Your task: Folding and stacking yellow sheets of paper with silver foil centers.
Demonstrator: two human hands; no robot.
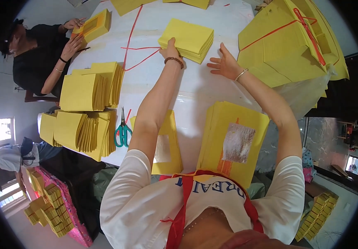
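A small stack of folded yellow paper (187,35) lies on the white table in front of me. My left hand (170,50) grips its near left corner, thumb on top, the other fingers mostly hidden. Just right of the stack, my right hand (227,64) is open with its fingers spread, touching nothing. A thin red string (132,31) runs along the table left of the stack, with a loop reaching toward my left hand. Close to my body lies a thick pile of yellow sheets (212,137) with a silvery rectangle on top, and a narrower yellow pile (174,143) shows beside my left forearm.
Teal-handled scissors (123,135) lie left of my forearm. Stacks of folded yellow paper (79,93) fill the table's left side. A large yellow bundle (278,45) tied with red string stands at right. Across the left corner, a person (38,54) handles a yellow block (96,27).
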